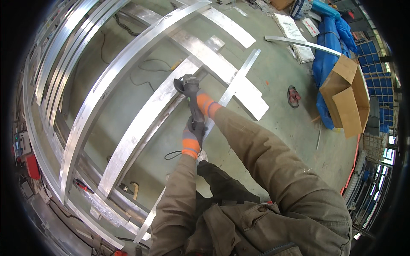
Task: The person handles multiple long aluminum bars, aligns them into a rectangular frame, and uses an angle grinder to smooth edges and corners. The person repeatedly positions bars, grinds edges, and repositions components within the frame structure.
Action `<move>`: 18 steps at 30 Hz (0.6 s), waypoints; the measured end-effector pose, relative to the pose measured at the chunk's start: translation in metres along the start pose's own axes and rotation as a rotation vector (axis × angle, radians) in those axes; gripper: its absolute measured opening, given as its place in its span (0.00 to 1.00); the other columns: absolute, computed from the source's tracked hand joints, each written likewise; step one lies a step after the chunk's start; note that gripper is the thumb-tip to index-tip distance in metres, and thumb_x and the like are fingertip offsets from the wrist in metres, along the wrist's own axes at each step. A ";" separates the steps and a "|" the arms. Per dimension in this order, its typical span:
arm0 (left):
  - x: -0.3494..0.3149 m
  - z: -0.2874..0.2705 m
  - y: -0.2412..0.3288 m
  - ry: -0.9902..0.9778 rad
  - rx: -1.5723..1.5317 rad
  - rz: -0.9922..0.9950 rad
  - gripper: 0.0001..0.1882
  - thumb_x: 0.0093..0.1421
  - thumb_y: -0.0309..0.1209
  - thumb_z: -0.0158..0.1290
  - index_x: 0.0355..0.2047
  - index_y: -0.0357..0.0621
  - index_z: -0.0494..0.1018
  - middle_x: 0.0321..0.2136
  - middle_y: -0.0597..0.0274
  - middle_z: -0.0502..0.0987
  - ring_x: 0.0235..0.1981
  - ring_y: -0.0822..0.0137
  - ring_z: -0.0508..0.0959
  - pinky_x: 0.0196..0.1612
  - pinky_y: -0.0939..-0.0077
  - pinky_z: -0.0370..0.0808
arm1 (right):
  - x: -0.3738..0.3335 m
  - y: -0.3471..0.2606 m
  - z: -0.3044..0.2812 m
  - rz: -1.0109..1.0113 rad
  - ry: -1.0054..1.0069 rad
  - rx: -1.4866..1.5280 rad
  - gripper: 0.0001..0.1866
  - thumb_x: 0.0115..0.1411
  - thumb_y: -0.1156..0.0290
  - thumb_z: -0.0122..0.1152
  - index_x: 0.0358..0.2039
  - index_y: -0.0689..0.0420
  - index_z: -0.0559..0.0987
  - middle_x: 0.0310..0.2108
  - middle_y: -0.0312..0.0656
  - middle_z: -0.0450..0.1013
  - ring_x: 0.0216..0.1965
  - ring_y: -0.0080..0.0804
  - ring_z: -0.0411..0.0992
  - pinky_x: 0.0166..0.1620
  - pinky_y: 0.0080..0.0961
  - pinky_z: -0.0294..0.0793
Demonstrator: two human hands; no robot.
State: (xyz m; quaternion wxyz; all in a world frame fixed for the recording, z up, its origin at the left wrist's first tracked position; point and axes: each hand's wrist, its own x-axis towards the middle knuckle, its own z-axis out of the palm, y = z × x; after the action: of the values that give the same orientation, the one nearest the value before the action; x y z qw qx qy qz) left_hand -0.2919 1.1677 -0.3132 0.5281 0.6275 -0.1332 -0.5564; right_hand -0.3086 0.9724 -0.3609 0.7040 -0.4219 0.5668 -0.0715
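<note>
With both gloved hands I hold a dark angle grinder (196, 112). My right hand (200, 99), in a grey and orange glove, is closed round its front part near the head. Farther back, my left hand (191, 135) is wrapped round the rear of the body. The grinder's disc and guard lie at the edge of a broad silver metal beam (143, 109). Whether the disc touches the metal I cannot tell. A narrow metal bar (239, 77) slants past my right hand, crossing a wide flat beam (218, 62).
More long metal beams (92, 98) stand to the left. A red-handled tool (84, 186) and a hammer-like tool (135, 190) lie low on the left. Cables (149, 83) run across the floor. On the right are a cardboard box (344, 96), blue sheeting (326, 55) and a shoe (294, 97).
</note>
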 end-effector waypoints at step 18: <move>-0.056 -0.116 -0.045 -0.083 1.300 -0.339 0.58 0.47 0.57 0.76 0.72 0.45 0.65 0.67 0.47 0.75 0.68 0.45 0.73 0.69 0.53 0.74 | 0.037 -0.061 -0.049 -0.296 0.144 -0.279 0.20 0.62 0.52 0.73 0.37 0.57 0.82 0.29 0.47 0.78 0.27 0.42 0.77 0.32 0.46 0.77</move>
State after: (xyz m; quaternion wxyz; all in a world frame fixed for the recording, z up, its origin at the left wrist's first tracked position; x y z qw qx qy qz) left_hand -0.2326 1.2880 -0.3394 -0.0574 0.8082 -0.3610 -0.4618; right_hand -0.3145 0.8867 -0.3471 0.5782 -0.5877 0.5520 -0.1250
